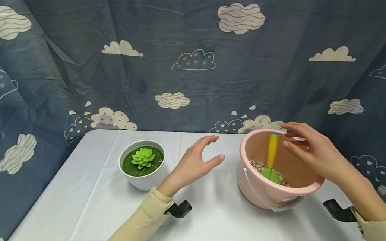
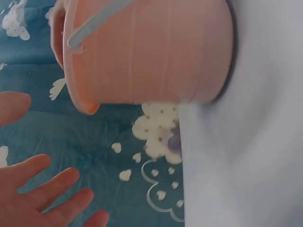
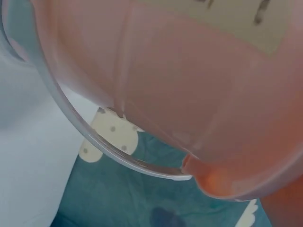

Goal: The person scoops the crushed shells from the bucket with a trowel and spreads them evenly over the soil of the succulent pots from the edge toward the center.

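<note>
A pink bucket (image 1: 252, 190) with a pale handle (image 1: 256, 194) stands on the right of the table. Inside it, a small trowel with a yellow handle (image 1: 272, 150) and a green blade (image 1: 271, 175) stands upright in gravel (image 1: 258, 165). My right hand (image 1: 307, 145) hovers over the bucket's right side, fingers loosely bent near the yellow handle, apart from it. My left hand (image 1: 195, 161) is in the air between the bucket and a white pot (image 1: 143, 180), thumb and fingers spread, holding nothing. A green succulent (image 1: 142, 158) sits in that pot.
A white cloth covers the table (image 1: 212, 226). Behind it hangs a dark blue curtain (image 1: 192, 31) with cloud prints, close to the table's back edge. Black wrist straps (image 1: 179, 209) stick out at both cuffs.
</note>
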Motion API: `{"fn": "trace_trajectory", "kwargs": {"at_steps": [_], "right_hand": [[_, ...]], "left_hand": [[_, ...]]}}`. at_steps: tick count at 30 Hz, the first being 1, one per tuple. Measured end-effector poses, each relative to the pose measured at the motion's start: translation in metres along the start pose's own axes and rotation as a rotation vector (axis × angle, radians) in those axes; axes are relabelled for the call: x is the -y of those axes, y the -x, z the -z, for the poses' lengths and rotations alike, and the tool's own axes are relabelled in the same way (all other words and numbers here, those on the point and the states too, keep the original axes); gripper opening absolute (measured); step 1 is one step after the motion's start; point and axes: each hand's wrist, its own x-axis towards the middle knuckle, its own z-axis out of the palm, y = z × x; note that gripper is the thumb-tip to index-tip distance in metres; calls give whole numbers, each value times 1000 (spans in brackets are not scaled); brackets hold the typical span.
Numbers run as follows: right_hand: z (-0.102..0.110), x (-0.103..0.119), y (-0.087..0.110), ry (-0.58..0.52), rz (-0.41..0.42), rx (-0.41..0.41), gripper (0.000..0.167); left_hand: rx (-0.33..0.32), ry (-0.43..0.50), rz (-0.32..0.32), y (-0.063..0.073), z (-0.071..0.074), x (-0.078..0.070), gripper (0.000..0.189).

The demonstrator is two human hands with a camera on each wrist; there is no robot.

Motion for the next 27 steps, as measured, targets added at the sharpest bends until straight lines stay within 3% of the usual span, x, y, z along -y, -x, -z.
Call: {"fn": "trace_trajectory", "kwargs": {"at_steps": [8,16,20,27], "right_hand": [[-1,-9,-9,-61,-86,82,53],[-15,-16,-15,-151,32,170,49],[-21,-16,-15,-135,20,170,49],[-21,-13,-12,-127,-20,103,46]], "left_hand": [[36,208,30,-10,-21,2,54],[131,353,39,-20,-46,-2,58],[178,405,30,-26,-54,-1,65],[261,450,77,-34,-62,-5,81]]}}
